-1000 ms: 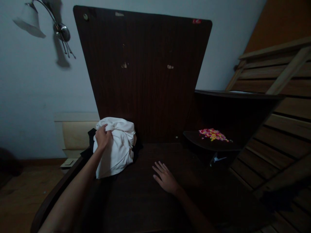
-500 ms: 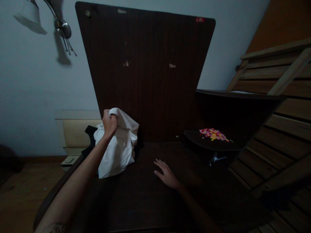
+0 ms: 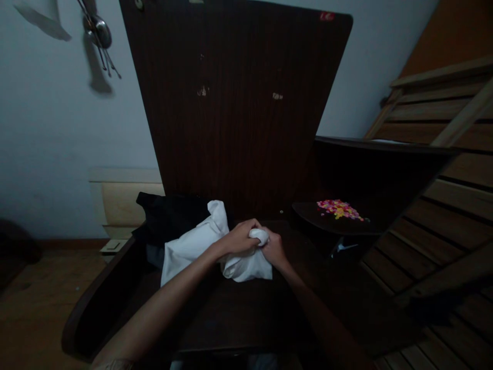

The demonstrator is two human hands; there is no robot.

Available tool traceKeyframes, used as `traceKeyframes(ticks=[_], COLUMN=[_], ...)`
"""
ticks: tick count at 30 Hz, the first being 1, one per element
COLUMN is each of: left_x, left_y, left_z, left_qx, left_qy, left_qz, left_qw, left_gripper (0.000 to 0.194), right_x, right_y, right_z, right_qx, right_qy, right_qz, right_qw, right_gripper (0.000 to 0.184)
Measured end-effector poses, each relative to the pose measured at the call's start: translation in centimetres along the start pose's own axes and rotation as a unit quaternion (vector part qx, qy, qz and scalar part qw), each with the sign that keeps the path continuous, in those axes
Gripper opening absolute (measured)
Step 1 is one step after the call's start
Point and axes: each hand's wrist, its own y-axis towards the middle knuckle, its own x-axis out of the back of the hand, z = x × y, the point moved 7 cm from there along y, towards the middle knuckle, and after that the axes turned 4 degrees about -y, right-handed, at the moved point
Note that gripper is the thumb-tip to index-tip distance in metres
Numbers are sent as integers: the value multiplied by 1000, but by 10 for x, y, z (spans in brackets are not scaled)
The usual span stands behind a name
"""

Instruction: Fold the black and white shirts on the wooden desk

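Note:
A white cloth garment (image 3: 194, 241) lies bunched across the dark wooden desk (image 3: 231, 318), its kind hidden by the folds. My left hand (image 3: 242, 237) is closed on a gathered part of it near the middle of the desk. Right against it, my right hand (image 3: 274, 249) also grips the cloth, and a small white bulge sticks up between the two hands. Part of the fabric hangs below my hands onto the desk top. Behind the white cloth, at the left, rests a dark folded cloth (image 3: 169, 216).
A dark upright panel (image 3: 239, 113) backs the desk. On the right, a rounded shelf (image 3: 308, 213) bears a pile of small colourful pieces (image 3: 339, 208). Wooden slats (image 3: 462, 200) stand beyond it. A raised curved edge (image 3: 92, 303) borders the desk's left side. A wall lamp (image 3: 98, 32) hangs upper left.
My left hand has brought the white cloth rightward and down to the middle. My right hand, open before, has closed on it. More of the dark cloth shows at the left.

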Motion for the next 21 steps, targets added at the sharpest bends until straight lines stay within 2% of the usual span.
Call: traceKeyframes(ticks=[2, 4, 6, 8, 10, 13, 15, 18, 21], left_x=[-1, 1, -1, -6, -8, -3, 1, 4, 7], left_y=[-13, -30, -49, -67, -80, -87, -84, -76, -69], left_z=[16, 34, 53, 70, 82, 90, 92, 92, 97], left_qx=[6, 21, 35, 42, 45, 66, 91, 113, 146], left_qy=[55, 120, 192, 243, 263, 269, 254, 175, 26], left_qz=[-8, 4, 45, 90, 104, 81, 75, 74, 44], left_qw=[998, 993, 980, 965, 958, 957, 960, 975, 988], left_gripper=[39, 59, 70, 74, 69, 43, 33, 23, 14], right_x=[15, 37, 58, 74, 86, 94, 95, 92, 88], right_y=[1, 3, 6, 9, 13, 17, 19, 26, 36], right_z=[-20, -45, -69, -89, -102, -114, -118, -114, -104], right_qx=[-44, -93, -142, -176, -190, -203, -216, -198, -154], right_qy=[-4, -4, -11, -28, -55, -108, -121, -52, 65], right_qz=[-35, -97, -138, -151, -143, -108, -89, -82, -92], right_qw=[998, 991, 980, 972, 970, 967, 965, 975, 982], right_gripper=[20, 23, 28, 33, 36, 31, 27, 32, 43])
